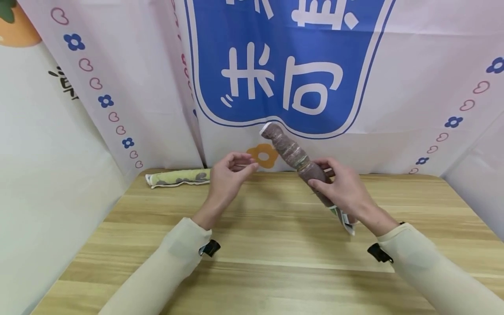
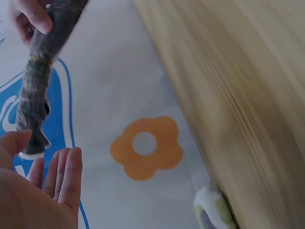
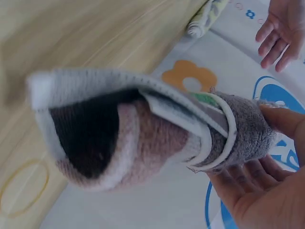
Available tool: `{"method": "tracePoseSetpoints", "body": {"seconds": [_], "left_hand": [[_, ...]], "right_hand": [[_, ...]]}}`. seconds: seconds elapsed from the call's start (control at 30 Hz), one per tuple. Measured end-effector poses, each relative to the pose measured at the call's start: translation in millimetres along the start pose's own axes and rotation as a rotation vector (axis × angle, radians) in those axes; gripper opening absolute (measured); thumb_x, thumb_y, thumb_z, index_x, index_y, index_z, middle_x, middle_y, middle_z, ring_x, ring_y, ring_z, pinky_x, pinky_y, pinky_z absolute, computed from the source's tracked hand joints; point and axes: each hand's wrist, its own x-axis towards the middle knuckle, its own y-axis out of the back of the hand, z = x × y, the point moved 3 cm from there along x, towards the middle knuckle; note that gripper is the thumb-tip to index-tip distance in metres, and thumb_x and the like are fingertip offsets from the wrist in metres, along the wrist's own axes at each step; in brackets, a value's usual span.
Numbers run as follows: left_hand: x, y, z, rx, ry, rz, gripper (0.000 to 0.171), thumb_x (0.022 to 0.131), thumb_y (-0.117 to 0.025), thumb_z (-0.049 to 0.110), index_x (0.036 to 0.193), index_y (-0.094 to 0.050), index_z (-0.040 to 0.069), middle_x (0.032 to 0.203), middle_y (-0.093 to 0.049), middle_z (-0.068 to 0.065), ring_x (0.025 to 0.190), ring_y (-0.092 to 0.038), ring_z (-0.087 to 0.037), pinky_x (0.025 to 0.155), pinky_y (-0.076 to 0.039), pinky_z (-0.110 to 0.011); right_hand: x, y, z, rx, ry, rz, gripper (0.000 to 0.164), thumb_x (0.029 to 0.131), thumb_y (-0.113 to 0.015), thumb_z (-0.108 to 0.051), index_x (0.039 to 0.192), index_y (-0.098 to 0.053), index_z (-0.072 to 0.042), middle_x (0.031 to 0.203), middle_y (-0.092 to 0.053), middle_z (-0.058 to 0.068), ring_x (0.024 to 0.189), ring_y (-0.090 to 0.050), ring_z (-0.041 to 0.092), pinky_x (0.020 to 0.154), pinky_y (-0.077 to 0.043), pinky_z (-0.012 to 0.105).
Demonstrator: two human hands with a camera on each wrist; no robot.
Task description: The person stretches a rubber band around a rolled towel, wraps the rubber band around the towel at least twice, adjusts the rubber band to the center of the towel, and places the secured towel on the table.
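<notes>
A rolled brown-grey towel point(image 1: 291, 152) with pale edging is held in the air by my right hand point(image 1: 346, 189), its thumb and fingers around the lower half. The roll slants, its far end up and to the left. In the right wrist view, the near end of the brown towel point(image 3: 159, 138) is loose and gapes around a dark hollow. My left hand point(image 1: 227, 178) hovers apart from the roll with fingers loosely bent and nothing between them. Behind that hand lies a rolled yellow-green towel point(image 1: 179, 176) with grey patches, partly hidden by it.
The wooden table point(image 1: 252, 271) spreads beneath both arms. At its back edge hangs a white printed cloth point(image 1: 413, 144) with a blue panel and an orange flower point(image 1: 271, 161). Another pale cloth point(image 1: 59, 175) closes off the left side.
</notes>
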Motion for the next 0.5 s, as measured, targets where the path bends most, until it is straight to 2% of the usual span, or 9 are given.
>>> {"method": "tracePoseSetpoints", "body": {"seconds": [0.13,0.3,0.5], "left_hand": [[4.3,8.5,-4.3,0.105,-0.05,-0.058,0.034,0.092,-0.086,0.022,0.119,-0.073,0.005,0.112,-0.077,-0.004,0.098,-0.072,-0.019,0.087,-0.06,-0.036],[11.3,17.1,-8.3,0.2,-0.113,-0.141,0.04,0.091,-0.087,0.018,0.124,-0.071,0.002,0.119,-0.074,-0.01,0.106,-0.072,-0.026,0.091,-0.061,-0.04],[21.1,26.5,-12.8,0.301,-0.187,-0.182,0.04,0.09,-0.088,0.016,0.124,-0.071,0.004,0.123,-0.074,-0.01,0.11,-0.072,-0.027,0.093,-0.061,-0.043]], "right_hand": [[0.6,9.9,6.6,-0.036,0.008,-0.022,0.047,0.099,-0.077,-0.013,0.141,-0.058,0.0,0.132,-0.065,0.022,0.111,-0.068,0.041,0.084,-0.06,0.053],[2.5,22.7,14.1,-0.101,0.034,-0.028,0.047,0.098,-0.078,-0.013,0.139,-0.058,0.0,0.131,-0.066,0.023,0.111,-0.068,0.043,0.086,-0.059,0.057],[7.5,31.4,21.7,-0.164,0.078,-0.029,0.045,0.096,-0.081,-0.011,0.135,-0.062,0.0,0.126,-0.069,0.023,0.107,-0.069,0.041,0.086,-0.058,0.057]]}}
